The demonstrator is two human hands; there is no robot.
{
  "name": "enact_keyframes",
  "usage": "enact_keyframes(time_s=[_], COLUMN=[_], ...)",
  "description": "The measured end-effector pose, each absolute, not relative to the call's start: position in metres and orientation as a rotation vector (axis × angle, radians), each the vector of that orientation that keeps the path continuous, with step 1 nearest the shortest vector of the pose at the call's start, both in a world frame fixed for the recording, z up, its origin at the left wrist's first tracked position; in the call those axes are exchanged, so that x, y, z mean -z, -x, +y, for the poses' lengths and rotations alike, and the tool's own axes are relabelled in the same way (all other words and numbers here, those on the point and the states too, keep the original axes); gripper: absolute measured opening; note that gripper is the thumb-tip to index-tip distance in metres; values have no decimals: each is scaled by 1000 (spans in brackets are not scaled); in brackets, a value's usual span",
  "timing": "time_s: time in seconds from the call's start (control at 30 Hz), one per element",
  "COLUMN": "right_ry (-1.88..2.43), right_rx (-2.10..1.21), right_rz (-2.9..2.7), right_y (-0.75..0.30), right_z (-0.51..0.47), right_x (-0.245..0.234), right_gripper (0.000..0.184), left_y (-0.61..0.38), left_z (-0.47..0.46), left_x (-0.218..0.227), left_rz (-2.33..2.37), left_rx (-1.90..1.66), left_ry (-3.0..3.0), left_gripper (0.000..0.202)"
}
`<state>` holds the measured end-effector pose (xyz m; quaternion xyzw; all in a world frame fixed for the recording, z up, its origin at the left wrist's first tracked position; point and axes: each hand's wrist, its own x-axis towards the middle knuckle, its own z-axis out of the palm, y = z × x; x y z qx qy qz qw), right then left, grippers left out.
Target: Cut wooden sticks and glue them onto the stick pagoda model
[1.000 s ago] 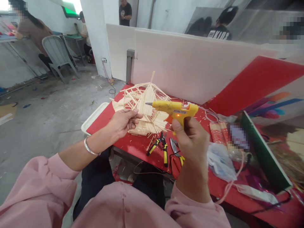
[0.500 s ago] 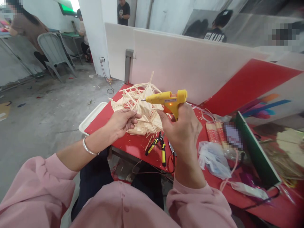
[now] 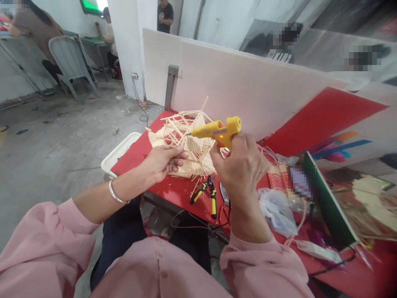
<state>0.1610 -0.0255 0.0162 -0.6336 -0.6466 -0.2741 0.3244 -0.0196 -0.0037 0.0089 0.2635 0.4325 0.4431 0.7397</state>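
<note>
My right hand [image 3: 240, 163] is wrapped round the handle of a yellow hot glue gun [image 3: 214, 130], its small orange light lit and its nozzle pointing left. Just below and left of the nozzle, my left hand [image 3: 166, 161] has thumb and index finger pinched together; whatever is between them is too small to make out. Behind both hands a structure of thin pale wooden sticks [image 3: 194, 142] stands on the red table [image 3: 182, 198]. Yellow-and-black-handled pliers [image 3: 206, 192] lie spread in front of it.
Right of my right arm lie a clear plastic bag [image 3: 277, 211], packs of sticks [image 3: 276, 178], a white power strip [image 3: 319, 250] and a green-sided box [image 3: 330, 203]. White boards [image 3: 242, 82] lean behind the table. A white tray [image 3: 108, 159] juts out at the left. Other people are in the background.
The glue gun's nozzle has tilted slightly and sits a little lower, still close to my left fingertips. My left hand keeps its pinch. The whole view has shifted slightly.
</note>
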Motion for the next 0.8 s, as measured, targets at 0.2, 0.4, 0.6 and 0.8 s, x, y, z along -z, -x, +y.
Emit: enact_keyframes(time_s=[0.2, 0.4, 0.6, 0.8], right_ry=[1679, 1678, 1678, 1650], right_rx=[745, 751, 907, 997], right_rz=[-1722, -1741, -1739, -1730], right_y=[-160, -159, -159, -160], right_z=[-25, -24, -23, -21], right_x=[-18, -19, -17, -14], right_gripper=[38, 38, 37, 37], left_y=[17, 16, 16, 17], left_z=[-1, 1, 0, 1], left_x=[-9, -9, -10, -8], left_rz=[943, 942, 930, 929], left_rx=[-973, -980, -974, -962], left_ry=[-594, -588, -597, -606], left_gripper=[25, 25, 24, 22])
